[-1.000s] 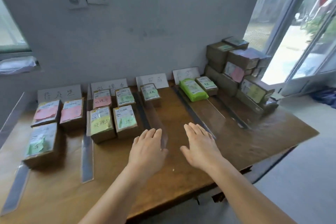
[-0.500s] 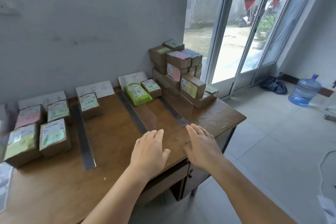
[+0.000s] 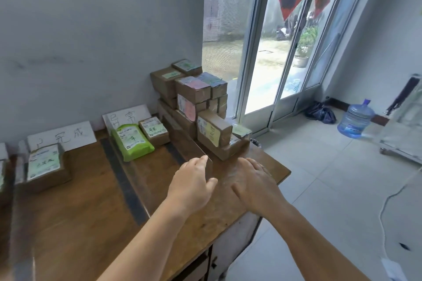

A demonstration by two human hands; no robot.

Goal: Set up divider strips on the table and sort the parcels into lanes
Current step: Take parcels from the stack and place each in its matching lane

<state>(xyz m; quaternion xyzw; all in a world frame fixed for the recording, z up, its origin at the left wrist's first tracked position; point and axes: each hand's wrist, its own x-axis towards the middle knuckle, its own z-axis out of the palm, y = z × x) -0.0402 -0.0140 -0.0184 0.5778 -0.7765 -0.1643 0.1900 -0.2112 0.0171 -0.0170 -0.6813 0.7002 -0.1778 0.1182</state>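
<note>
While both hands (image 3: pixel 228 186) hover flat, the parcel stack (image 3: pixel 194 102) sits just beyond.

Glossy wooden table (image 3: pixel 75 217), brown cardboard parcels (image 3: pixel 214 134) (paper labels), clear plastic divider strip (image 3: pixel 194 146)

head view: worn on the person's head, looks forward and down | faces the right end of the wooden table (image 3: pixel 73 219) and the grey wall behind | both hands close, low centre | glass door (image 3: pixel 274 52) and tiled floor fill the right | wide-angle, edges bent | single view, nothing shared
</note>
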